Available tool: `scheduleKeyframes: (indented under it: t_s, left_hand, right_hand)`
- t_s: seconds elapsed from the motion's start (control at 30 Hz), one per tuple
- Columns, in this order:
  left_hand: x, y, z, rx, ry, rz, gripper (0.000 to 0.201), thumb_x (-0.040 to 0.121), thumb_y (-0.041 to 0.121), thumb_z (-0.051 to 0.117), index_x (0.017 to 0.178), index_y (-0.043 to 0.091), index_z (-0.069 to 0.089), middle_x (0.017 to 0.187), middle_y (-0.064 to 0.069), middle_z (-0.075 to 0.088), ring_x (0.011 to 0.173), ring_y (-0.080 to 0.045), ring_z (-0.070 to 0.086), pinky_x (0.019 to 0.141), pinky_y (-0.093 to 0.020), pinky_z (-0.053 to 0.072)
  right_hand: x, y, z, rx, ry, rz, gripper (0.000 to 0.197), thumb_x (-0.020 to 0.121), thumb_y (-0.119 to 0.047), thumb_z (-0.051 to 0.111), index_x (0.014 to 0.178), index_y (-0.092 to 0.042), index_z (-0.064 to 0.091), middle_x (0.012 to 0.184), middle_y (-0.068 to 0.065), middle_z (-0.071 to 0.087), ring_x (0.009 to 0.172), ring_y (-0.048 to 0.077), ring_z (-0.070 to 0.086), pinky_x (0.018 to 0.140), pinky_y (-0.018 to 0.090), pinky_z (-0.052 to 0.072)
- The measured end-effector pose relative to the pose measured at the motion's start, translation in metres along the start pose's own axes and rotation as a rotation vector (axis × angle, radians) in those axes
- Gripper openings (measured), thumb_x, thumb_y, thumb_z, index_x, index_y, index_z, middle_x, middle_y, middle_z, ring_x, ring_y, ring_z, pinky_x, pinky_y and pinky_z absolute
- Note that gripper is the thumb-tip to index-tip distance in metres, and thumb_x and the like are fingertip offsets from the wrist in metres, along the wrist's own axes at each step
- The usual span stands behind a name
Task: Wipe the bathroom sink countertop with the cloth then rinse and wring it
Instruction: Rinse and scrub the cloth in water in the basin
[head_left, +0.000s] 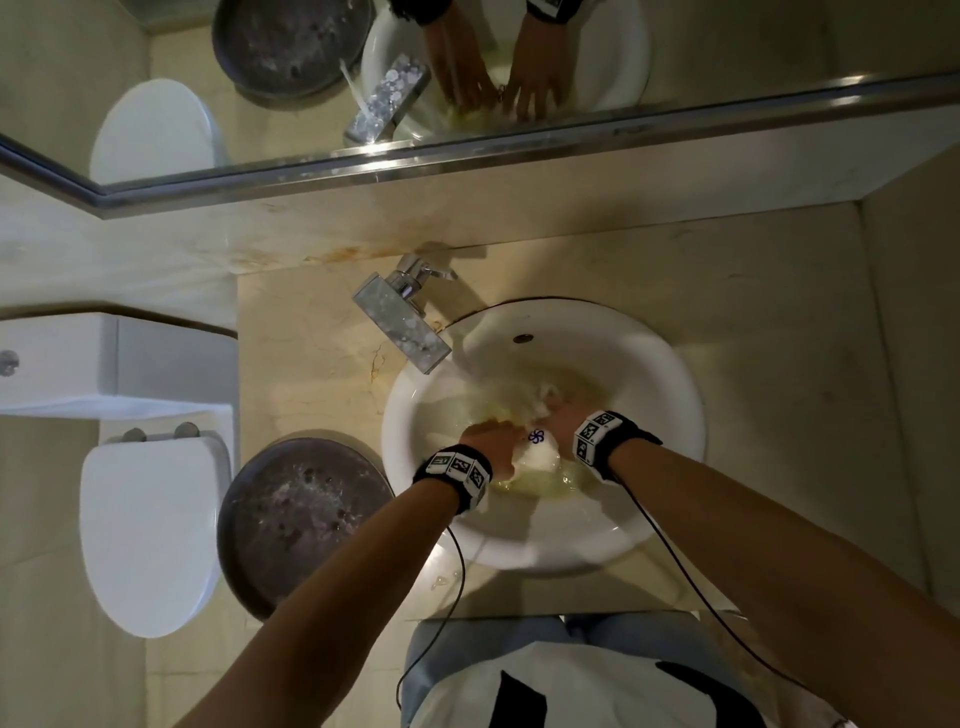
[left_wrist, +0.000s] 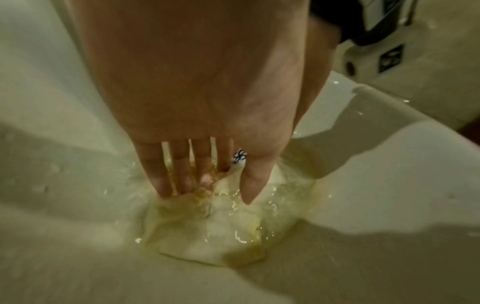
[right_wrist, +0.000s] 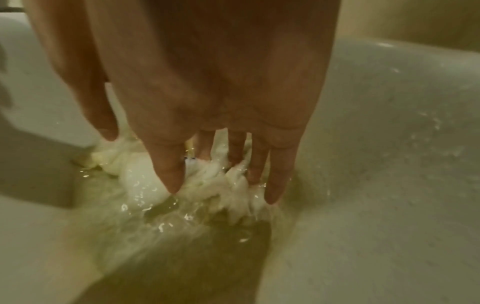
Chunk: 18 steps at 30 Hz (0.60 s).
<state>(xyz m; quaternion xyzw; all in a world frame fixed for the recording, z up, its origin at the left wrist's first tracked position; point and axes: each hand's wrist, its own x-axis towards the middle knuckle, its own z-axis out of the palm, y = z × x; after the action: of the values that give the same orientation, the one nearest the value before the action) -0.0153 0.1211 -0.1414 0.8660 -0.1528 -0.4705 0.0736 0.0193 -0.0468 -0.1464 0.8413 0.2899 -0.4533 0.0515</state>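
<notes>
Head view shows both hands down in the sink (head_left: 649, 364), where the cloth (head_left: 537, 457) lies bunched in shallow yellowish water at the bottom. Straight fingers of the left hand (left_wrist: 207, 92) press onto the wet cloth from above; nothing is curled round it. Likewise, the right hand (right_wrist: 221, 92) pushes its extended fingertips (right_wrist: 172, 181) into the folds beside it.

We cannot see the drain: the bunched cloth (head_left: 537, 453) and murky water (right_wrist: 182, 236) cover the bottom of the sink (head_left: 665, 374). The fingertips (left_wrist: 166, 191) of the left hand (left_wrist: 207, 92) blur into the water. The far mirror (head_left: 727, 47) crops our reflected forearms.
</notes>
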Motion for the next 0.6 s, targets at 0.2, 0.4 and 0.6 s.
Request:
scheduleKeyframes:
  t_s: [0.2, 0.4, 0.6]
  left_hand:
    - [0.004, 0.008, -0.002, 0.066, 0.001, 0.024, 0.049, 0.091, 0.013, 0.056, 0.139, 0.025, 0.056, 0.135, -0.001, 0.053, 0.123, -0.023, 0.053, 0.103, -0.038, 0.046]
    - [0.003, 0.011, -0.001, 0.135, -0.100, 0.014, 0.057, 0.086, 0.021, 0.065, 0.141, 0.024, 0.050, 0.146, 0.000, 0.039, 0.137, -0.024, 0.038, 0.107, -0.042, 0.042]
    - [0.005, 0.017, -0.012, 0.216, -0.036, -0.079, 0.037, 0.087, 0.018, 0.057, 0.123, 0.016, 0.063, 0.118, -0.004, 0.065, 0.111, -0.025, 0.062, 0.093, -0.035, 0.048]
  right_hand:
    - [-0.004, -0.014, -0.007, -0.011, 0.013, 0.043, 0.048, 0.094, -0.011, 0.058, 0.141, -0.020, 0.052, 0.159, 0.017, 0.029, 0.137, 0.036, 0.044, 0.103, 0.042, 0.049]
    - [-0.005, -0.007, 0.004, 0.055, -0.045, 0.049, 0.077, 0.081, -0.019, 0.078, 0.149, -0.012, 0.043, 0.160, 0.022, 0.025, 0.122, 0.036, 0.059, 0.092, 0.039, 0.056]
    - [-0.006, -0.005, -0.011, 0.114, 0.059, 0.097, 0.037, 0.094, -0.011, 0.056, 0.130, -0.013, 0.062, 0.141, 0.015, 0.049, 0.123, 0.033, 0.055, 0.098, 0.039, 0.051]
